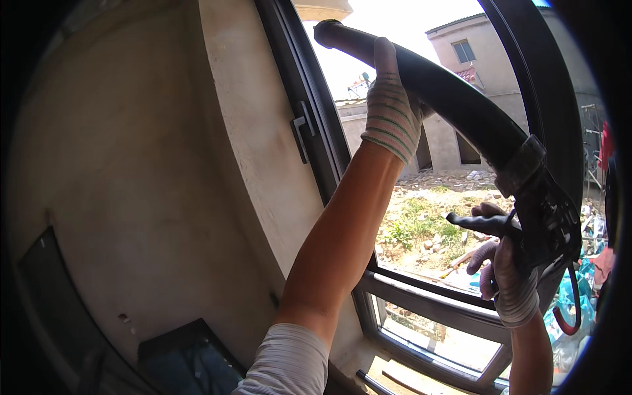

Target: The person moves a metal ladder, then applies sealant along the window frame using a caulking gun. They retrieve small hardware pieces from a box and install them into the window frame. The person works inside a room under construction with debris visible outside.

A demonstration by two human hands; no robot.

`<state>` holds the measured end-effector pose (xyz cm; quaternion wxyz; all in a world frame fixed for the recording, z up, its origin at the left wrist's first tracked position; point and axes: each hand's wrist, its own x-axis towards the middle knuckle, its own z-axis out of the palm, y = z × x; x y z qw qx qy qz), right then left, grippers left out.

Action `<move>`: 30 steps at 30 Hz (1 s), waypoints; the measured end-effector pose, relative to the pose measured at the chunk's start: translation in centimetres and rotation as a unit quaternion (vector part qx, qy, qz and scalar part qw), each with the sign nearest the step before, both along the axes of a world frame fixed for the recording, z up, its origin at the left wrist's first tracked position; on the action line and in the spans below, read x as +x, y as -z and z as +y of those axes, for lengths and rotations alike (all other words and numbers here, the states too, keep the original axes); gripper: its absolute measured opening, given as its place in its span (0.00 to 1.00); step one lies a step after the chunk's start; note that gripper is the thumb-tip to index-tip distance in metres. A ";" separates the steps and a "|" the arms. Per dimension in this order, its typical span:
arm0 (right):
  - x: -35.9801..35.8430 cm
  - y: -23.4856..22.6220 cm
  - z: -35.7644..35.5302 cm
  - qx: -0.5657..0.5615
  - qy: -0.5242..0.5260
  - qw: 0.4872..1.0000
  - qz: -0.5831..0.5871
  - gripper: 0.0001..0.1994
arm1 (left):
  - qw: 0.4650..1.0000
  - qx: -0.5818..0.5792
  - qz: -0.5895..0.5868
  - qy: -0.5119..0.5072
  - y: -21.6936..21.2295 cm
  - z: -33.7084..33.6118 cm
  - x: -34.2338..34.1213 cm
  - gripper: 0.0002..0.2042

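A long black caulking gun (454, 92) slants across the window opening, its round barrel end at the upper left. My left hand (390, 99), in a white glove with green stripes, holds the barrel from below, thumb along its side. At the gun's rear end, my right hand (510, 276), also gloved, grips the handle. Beside its fingers the black trigger lever (477, 224) sticks out to the left. A bent rod with a hooked end (571, 322) hangs behind the gun. The right palm is partly hidden by the gun's body.
A dark window frame (306, 85) with a lever handle (301, 131) stands left of the gun, against a bare plaster wall (247, 125). Outside lie rubble and weeds (421, 224) before a pale building (487, 52). A dark box-like object (187, 355) sits at lower left.
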<state>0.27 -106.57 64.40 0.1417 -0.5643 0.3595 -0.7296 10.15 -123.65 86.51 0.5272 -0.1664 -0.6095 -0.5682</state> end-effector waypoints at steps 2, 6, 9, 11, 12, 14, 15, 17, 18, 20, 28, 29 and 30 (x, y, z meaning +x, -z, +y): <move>-0.1 -4.3 -1.3 0.039 -0.045 0.998 0.009 0.39 | 0.999 -0.046 -0.018 -0.010 -2.5 -0.6 0.0 0.37; -0.2 -10.5 -5.9 0.016 -0.034 0.999 -0.035 0.32 | 0.997 -0.060 -0.039 0.002 -7.3 -2.7 -0.8 0.35; 0.6 -14.9 -7.6 0.000 -0.087 0.994 -0.067 0.27 | 0.994 -0.091 -0.034 0.046 -10.4 -4.6 -0.8 0.35; -0.4 -16.6 -9.4 -0.056 -0.100 0.992 -0.050 0.25 | 0.991 -0.114 -0.045 0.063 -12.8 -6.1 -1.5 0.34; -0.4 -17.2 -9.9 -0.076 -0.097 0.991 -0.045 0.24 | 0.990 -0.113 -0.035 0.078 -13.5 -6.8 -1.8 0.34; -0.3 -18.5 -10.1 -0.076 -0.108 0.990 -0.043 0.24 | 0.987 -0.111 -0.015 0.118 -13.9 -5.9 -1.9 0.35; -0.3 -19.0 -10.2 -0.075 -0.114 0.990 -0.043 0.24 | 0.975 -0.069 -0.068 0.201 -14.3 -6.3 -0.3 0.34; -0.5 -19.8 -10.9 -0.095 -0.124 0.987 -0.037 0.22 | 0.955 -0.007 -0.126 0.270 -14.5 -5.0 2.5 0.33; -0.5 -20.1 -11.1 -0.104 -0.128 0.986 -0.034 0.21 | 0.958 -0.039 -0.116 0.259 -15.0 -5.8 2.0 0.32; -0.2 -20.8 -10.9 -0.107 -0.138 0.984 -0.014 0.21 | 0.961 -0.148 -0.074 0.219 -16.7 -8.5 -0.4 0.30; -0.8 -22.5 -13.4 -0.103 -0.153 0.983 -0.003 0.21 | 0.916 -0.142 -0.110 0.360 -19.3 -12.7 -2.8 0.34; -1.7 -22.6 -13.4 -0.095 -0.132 0.987 -0.005 0.21 | 0.927 -0.055 -0.109 0.354 -17.9 -9.8 -1.0 0.33; -1.2 -22.8 -13.4 -0.091 -0.131 0.987 -0.004 0.21 | 0.936 -0.020 -0.105 0.336 -17.7 -9.0 0.3 0.34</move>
